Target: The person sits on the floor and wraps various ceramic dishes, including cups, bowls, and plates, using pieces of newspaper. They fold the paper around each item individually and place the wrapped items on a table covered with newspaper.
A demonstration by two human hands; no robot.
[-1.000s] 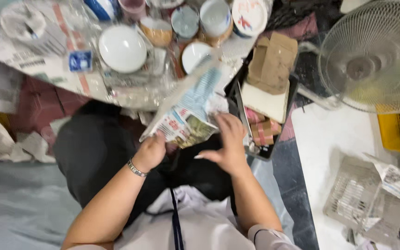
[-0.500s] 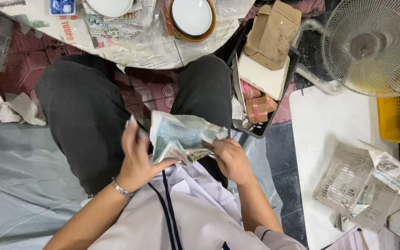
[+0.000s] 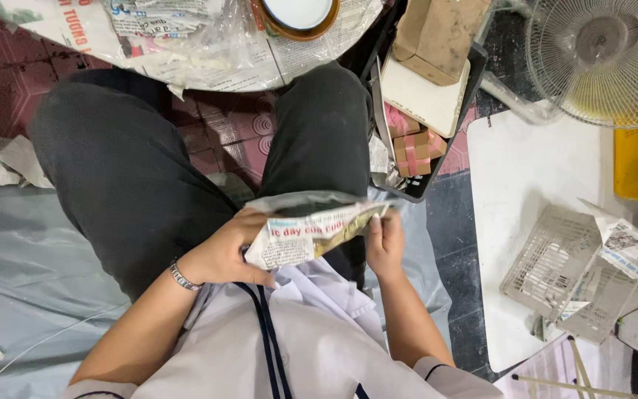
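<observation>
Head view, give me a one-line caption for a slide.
Seated person's left hand and right hand hold a newspaper bundle over the lap.

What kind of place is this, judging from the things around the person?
Probably a small home workshop where goods get packed on the floor: both hands hold a newspaper-wrapped bundle, loose newspaper sheets lie ahead, and cardboard boxes sit beside an electric fan.
</observation>
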